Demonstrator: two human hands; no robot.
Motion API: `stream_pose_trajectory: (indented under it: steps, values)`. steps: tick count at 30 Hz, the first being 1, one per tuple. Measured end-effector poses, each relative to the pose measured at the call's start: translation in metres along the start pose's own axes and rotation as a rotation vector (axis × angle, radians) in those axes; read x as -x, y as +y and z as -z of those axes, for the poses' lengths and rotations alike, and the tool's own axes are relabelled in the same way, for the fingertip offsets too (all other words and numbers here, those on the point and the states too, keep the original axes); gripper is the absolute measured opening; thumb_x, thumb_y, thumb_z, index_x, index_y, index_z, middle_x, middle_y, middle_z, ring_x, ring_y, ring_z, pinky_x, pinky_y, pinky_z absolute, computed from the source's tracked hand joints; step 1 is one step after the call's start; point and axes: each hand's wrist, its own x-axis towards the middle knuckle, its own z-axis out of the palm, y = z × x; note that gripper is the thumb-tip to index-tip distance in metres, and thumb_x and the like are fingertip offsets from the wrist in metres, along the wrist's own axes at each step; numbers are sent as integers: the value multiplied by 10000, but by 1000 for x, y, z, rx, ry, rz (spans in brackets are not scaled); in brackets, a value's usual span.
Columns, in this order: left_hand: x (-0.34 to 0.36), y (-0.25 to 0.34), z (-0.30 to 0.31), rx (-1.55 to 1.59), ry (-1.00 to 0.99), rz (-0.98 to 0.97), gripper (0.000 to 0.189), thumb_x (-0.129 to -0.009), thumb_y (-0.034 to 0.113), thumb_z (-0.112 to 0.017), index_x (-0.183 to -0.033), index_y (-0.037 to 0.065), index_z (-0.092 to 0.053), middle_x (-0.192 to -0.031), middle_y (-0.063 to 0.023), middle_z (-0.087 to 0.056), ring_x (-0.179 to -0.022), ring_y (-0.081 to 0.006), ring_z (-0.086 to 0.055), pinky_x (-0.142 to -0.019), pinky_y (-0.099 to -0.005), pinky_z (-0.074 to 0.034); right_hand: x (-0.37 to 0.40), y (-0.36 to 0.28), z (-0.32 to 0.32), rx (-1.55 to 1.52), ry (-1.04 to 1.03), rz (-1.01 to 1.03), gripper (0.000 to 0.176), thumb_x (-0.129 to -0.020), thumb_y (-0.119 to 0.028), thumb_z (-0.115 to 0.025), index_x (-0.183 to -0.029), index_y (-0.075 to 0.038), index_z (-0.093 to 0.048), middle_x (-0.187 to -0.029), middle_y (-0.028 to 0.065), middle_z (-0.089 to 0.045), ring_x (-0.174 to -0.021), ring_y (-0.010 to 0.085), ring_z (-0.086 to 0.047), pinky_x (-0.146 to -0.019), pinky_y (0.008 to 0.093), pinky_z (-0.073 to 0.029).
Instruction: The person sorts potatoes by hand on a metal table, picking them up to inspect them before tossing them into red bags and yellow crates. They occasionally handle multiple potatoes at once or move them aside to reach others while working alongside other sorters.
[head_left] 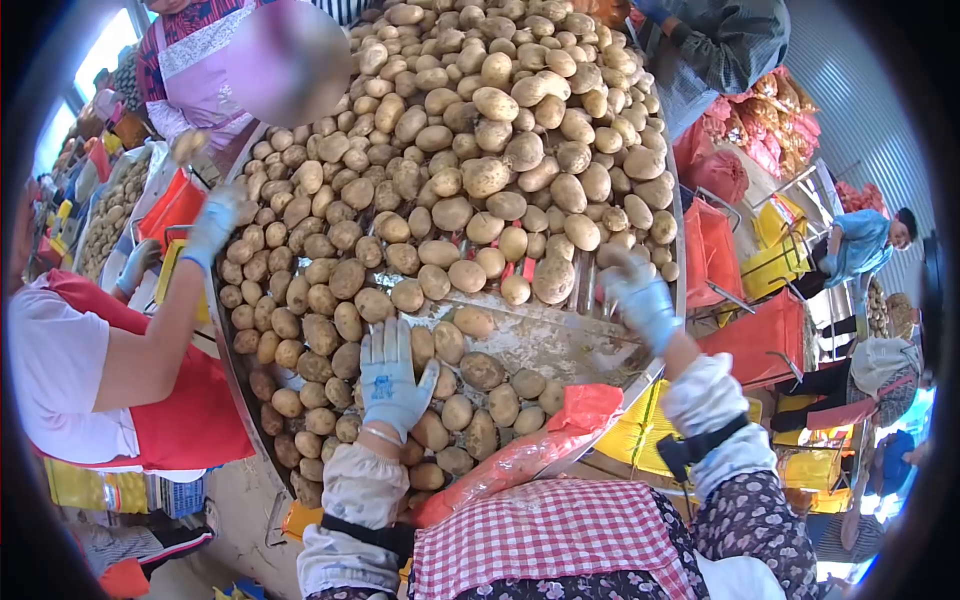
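Note:
A large heap of potatoes covers the sorting table, reaching from its far end almost to my body. My left hand, in a pale blue and white glove, lies palm down over the near potatoes with its fingers stretched out. At the table's right edge is my right hand, gloved the same way. Motion smears its fingers, beside the potatoes there; whether they hold one I cannot tell. A red plastic sheet covers the table's near edge in front of my checked apron.
A co-worker in a red apron reaches a gloved hand over the left edge. Another person in a pink apron stands at the far left. Red bags and yellow crates line the right side. More people work behind them.

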Motion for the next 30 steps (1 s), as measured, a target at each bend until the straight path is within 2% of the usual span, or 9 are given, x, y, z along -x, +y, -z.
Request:
stream_pose_trajectory:
  steps: [2,10,12,14,17,22,25,27,30]
  values:
    - [22,-4,13,-10,-62,-23,717,-844,370,-577,-1411,-15,-367,-1452,-214,-366,-1374,-367,-296,-1148,-528,-163,-3,-55,-42,764,-38,368,600,-795,-314,-670,-1327,-93,-505,-1299,139,-554,-1246,323,-487,-1074,429,-354]
    - [38,-21,42,8,124,-49,547,-807,216,-615,-1324,75,-502,-1362,-176,-499,-1040,-338,-588,-864,-500,-465,-41,-39,-137,1302,-324,215,571,-817,-351,-607,-1330,-129,-488,-1268,145,-587,-1246,271,-505,-1131,452,-225]
    - [13,-19,39,-265,-114,-1,546,-818,218,-598,-1332,68,-494,-1308,-186,-532,-991,-318,-593,-778,-452,-488,-41,-73,-125,1278,-526,118,572,-796,-396,-632,-1295,-137,-525,-1203,154,-626,-1154,278,-572,-1114,435,-248]
    - [-10,-24,18,-395,-116,-16,483,-813,240,-624,-1264,89,-540,-1206,-156,-586,-966,-269,-604,-724,-426,-490,-26,-101,-109,1151,-600,62,593,-777,-412,-670,-1281,-129,-538,-1156,171,-640,-1077,305,-609,-1050,439,-346]
    - [-30,-22,0,-473,-339,63,378,-780,286,-677,-1101,111,-581,-1040,-83,-616,-943,-242,-613,-728,-409,-489,0,-56,-108,-194,-268,90,358,-837,-272,-609,-1094,-25,-582,-1083,139,-634,-961,321,-626,-859,392,-508]
    - [-20,-23,16,-381,-331,-43,398,-745,280,-701,-1081,105,-580,-1004,-106,-622,-906,-268,-616,-729,-411,-487,-52,-57,-88,-329,-140,-71,356,-870,-236,-577,-1146,-12,-568,-1120,157,-629,-998,288,-643,-837,372,-531]
    - [1,2,48,125,-33,33,379,-749,221,-644,-1091,63,-604,-896,-152,-612,-848,-342,-597,-749,-449,-484,-74,-63,-90,-398,-95,-144,356,-887,-218,-562,-1173,-5,-561,-1139,166,-627,-1016,272,-652,-825,362,-542]
    - [28,15,53,215,36,87,310,-782,217,-616,-1058,78,-623,-873,-133,-632,-786,-298,-622,-695,-418,-503,-74,-77,-108,652,-25,96,300,-828,-164,-561,-1112,-95,-631,-1120,144,-645,-982,324,-640,-825,406,-529]
    - [38,-1,58,478,139,302,275,-853,178,-556,-1094,56,-608,-876,-116,-638,-799,-219,-626,-697,-344,-510,-57,-132,-122,1116,-647,-6,400,-817,-159,-535,-1207,-169,-622,-1194,149,-618,-1017,333,-623,-892,394,-502]
